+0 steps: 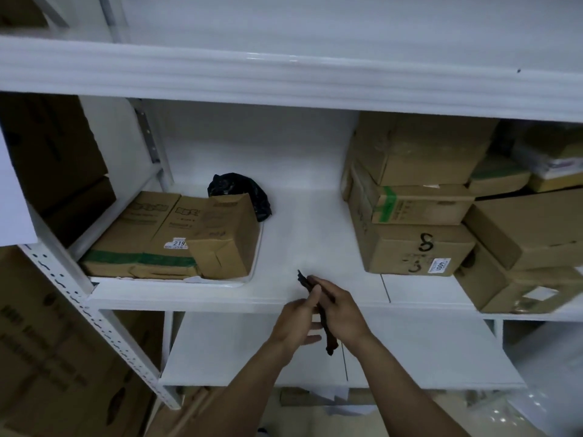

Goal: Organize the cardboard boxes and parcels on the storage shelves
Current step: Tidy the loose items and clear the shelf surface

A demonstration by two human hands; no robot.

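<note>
While a person stands at white storage racking, both hands meet over the front edge of the middle shelf [315,234], near its ctr. The right hand [342,310] is wrapped round a thin dark strip [329,342], which pokes out above the knuckles and hangs below the palm; what the strip is can't be told. The left hand [296,320] sits alongside w/ fingers fairly straight, thumb side touching the strip, not curled round it.

At the shelf's L front corner, a white tray [220,282] carries flat cardboard boxes [142,234] banded w/ green tape. A small box [224,238] leans tilted on the tray's R side, up against them. A black bag [243,190] lies just behind the small box, toward the back of the shelf.

Toward the shelf's R side stands a stack of three boxes [413,200]: top one plain, middle one w/ green tape, bottom box [410,250] marked in black pen and bearing a white label [441,266]. More boxes [530,228] crowd the R end, pressed against the stack, some reaching the front edge.

An upper shelf [284,74] spans overhead; a lower shelf [246,351] shows beneath the forearms. Big cartons [53,159] fill the neighbouring bay at L, beyond the perforated upright.
</note>
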